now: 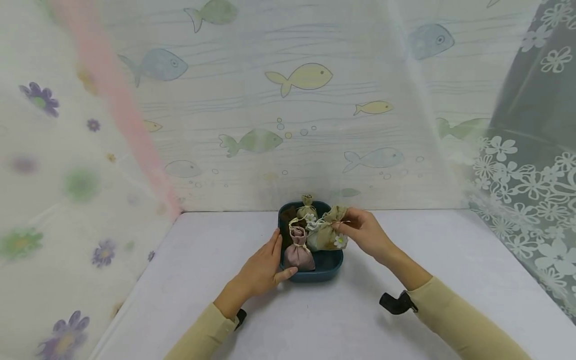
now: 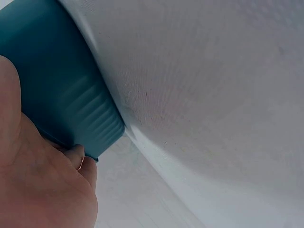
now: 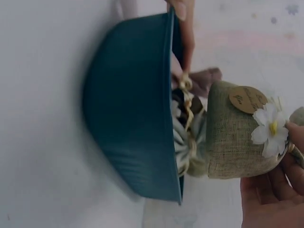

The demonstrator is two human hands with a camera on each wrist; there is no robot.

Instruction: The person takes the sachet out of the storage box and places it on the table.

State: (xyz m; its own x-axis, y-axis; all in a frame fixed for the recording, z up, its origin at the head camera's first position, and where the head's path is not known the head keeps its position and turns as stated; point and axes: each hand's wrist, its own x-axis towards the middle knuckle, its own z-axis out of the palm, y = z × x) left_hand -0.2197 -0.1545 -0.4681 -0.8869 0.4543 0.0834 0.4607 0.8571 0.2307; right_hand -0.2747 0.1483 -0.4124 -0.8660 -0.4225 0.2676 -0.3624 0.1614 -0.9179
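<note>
A dark teal plastic basin [image 1: 330, 274] stands on the table against the back curtain. My left hand [image 1: 261, 267] holds its left side, thumb at the near rim and fingers along the wall. In the right wrist view, a finger reaches over the rim. My right hand [image 1: 366, 235] pinches the gathered neck of a greenish linen sachet [image 3: 232, 137] with a white flower and round tag, above the basin's right side. Inside the basin are a mauve drawstring sachet [image 1: 299, 257] at the front and an olive sachet [image 1: 307, 210] behind.
A white cloth-covered table [image 1: 189, 260] lies under everything. Sheer curtains with fish [image 1: 310, 77] and flowers [image 1: 103, 252] hang behind and at the sides. A black wrist mount [image 1: 398, 303] sits on my right sleeve. Something dark brown [image 1: 288, 215] lies in the basin's far left corner.
</note>
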